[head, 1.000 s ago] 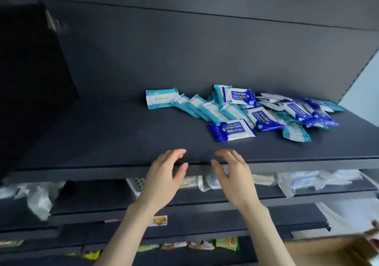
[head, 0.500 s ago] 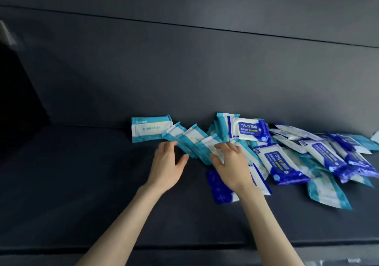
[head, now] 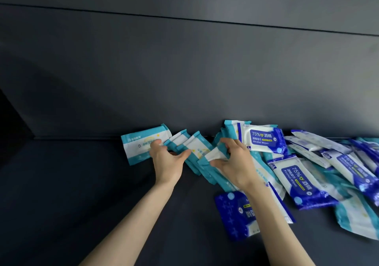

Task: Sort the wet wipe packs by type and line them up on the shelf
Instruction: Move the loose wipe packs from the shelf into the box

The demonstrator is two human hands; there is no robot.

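**Reached in and took hold of the teal row**

Gripping with the left fingers point(head: 156, 143), curled over the far side of the leaning teal packs point(head: 193, 145), thumb closing from the near side, narrow around that bunch. Pinching with the right fingers point(head: 228, 143) the white end of 1 teal pack point(head: 215, 156), thumb pressed in from below. Further back, left hand point(head: 167, 163) and right hand point(head: 235, 164) set close together, both just left of the alcohol pack point(head: 261, 138) propped against the back wall point(head: 184, 81).

Changed within 1 second: went from hovering bare at the front lip of the shelf point(head: 82, 183), to reaching over the packs half a second ago, to 2 firm holds now. Held nothing then. Packs look hardly shifted so far.

Reads as the opening of the sort, nowhere near the end. Probably gathering the teal type into 1 bunch left of the alcohol pack. Furthest left of the alcohol pack, 1 flat teal pack point(head: 141, 144), partly under the left fingertips. Right of the alcohol pack, still a mixed heap: blue packs point(head: 295, 181) overlapping teal ones, none lined up. In front of the alcohol pack, 1 more blue pack point(head: 235, 210), partly hidden by the right forearm. Still to separate and line up: both types.
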